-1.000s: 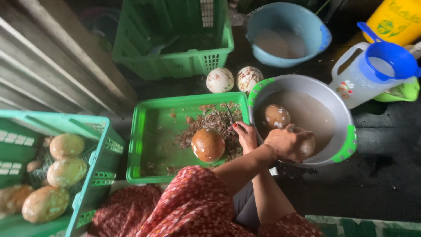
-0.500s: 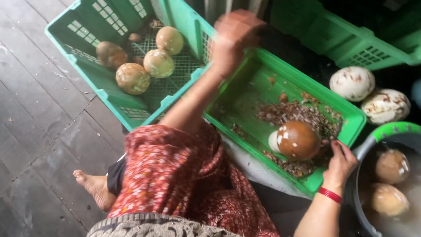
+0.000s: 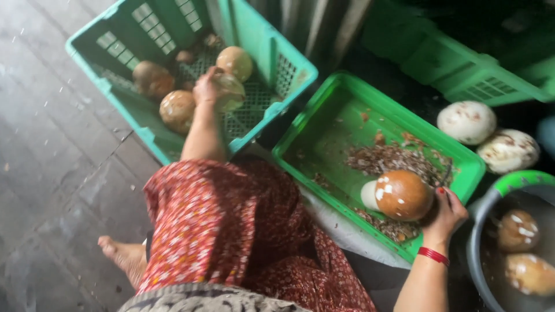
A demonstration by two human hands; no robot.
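While my head camera looks down over my lap, my left hand (image 3: 207, 88) is stretched into the teal crate (image 3: 115, 86) at my left, fingers closed around a pale husked coconut (image 3: 228, 92) that lies among the others there; one coconut (image 3: 234, 61) sits just behind it, another (image 3: 176, 110) just beside my wrist, and a darker one (image 3: 151, 78) farther back. My right hand (image 3: 445, 215) rests at the near corner of the shallow green tray (image 3: 324, 124), close against a brown, partly scraped coconut (image 3: 402, 195) that stands in a scatter of husk scrapings (image 3: 393, 157). Something thin and dark (image 3: 446, 176) stands up by those fingers, perhaps a blade, but whether they are clenched on it I cannot tell.

Judging by how things lie, the work looks to be midway: two whitish cleaned coconuts (image 3: 466, 122) sit on the floor beyond the tray, two more (image 3: 518, 230) soak in the grey basin (image 3: 483, 216) at my right, one is half done in the tray, and several unscraped ones wait in the crate.
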